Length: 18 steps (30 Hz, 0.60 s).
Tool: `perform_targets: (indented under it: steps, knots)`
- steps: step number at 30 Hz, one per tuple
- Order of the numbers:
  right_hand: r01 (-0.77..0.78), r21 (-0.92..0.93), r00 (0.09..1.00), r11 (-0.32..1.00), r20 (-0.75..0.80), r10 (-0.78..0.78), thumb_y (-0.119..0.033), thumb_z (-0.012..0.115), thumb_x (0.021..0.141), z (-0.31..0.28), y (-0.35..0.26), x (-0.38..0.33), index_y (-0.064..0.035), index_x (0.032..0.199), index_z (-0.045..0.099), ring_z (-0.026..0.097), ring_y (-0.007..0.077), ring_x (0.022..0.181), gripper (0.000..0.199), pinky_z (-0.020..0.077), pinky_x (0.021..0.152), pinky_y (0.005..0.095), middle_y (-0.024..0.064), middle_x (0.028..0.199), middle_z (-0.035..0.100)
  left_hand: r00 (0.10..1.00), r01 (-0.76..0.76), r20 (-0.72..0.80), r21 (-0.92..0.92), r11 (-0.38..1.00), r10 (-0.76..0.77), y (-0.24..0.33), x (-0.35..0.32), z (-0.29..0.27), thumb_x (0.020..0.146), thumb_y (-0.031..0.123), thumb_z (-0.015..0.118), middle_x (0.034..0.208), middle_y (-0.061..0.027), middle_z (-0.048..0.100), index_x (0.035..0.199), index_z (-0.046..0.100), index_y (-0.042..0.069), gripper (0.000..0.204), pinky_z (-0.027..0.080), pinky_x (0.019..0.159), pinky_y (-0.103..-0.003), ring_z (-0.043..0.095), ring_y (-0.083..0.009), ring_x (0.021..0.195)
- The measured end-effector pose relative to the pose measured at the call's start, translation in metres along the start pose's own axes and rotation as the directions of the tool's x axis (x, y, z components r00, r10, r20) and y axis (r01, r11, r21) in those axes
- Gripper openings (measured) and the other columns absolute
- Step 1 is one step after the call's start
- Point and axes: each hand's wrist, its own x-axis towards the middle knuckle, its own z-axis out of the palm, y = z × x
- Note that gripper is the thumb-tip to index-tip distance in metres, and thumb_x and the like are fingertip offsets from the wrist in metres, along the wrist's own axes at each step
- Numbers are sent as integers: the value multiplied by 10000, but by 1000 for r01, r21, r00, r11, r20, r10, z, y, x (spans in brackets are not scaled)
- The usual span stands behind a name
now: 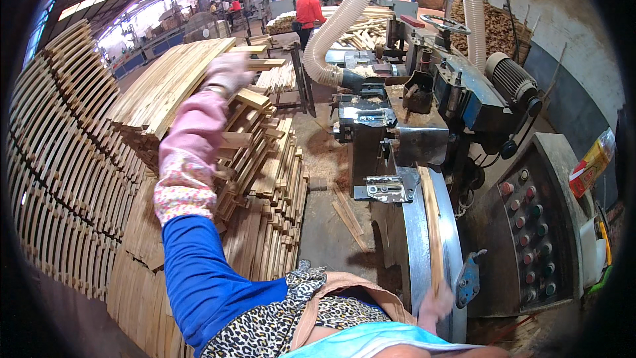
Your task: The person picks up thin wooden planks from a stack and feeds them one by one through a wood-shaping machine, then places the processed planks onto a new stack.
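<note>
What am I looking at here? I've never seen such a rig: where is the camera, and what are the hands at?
There is no robot. This one picture comes from a fisheye camera on a person's head, looking down, so straight edges bend near the rim. The left hand, in motion blur, is at the wood stack; whether it grips anything is unclear. The right hand, also blurred, is at the near end of a wood strip, which lies lengthwise on a metal bed. Beyond is the machine with a ribbed hose; at right is a button panel. A co-worker in red stands farther back.
</note>
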Motion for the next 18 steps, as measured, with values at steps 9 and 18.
perform_targets:
  steps: [9,18]
  knots:
    - [228,-63,965,972,-116,-234,-180,662,829,-43,56,-60,-69,1019,683,644,425,865,221,513,742,544,174,926,678,862,428,169,266,864,-478,-135,1,40,779,182,781,1269,-214,712,1297,685,70,539,569,993,-476,685,-366,1208]
    - [159,-50,985,986,-67,-162,-288,739,854,60,-72,135,-152,1191,660,639,354,973,372,519,847,491,119,976,694,986,-153,-30,242,958,165,-7,-37,-17,924,116,609,1017,-183,738,1130,619,75,211,589,810,-479,739,-364,975]
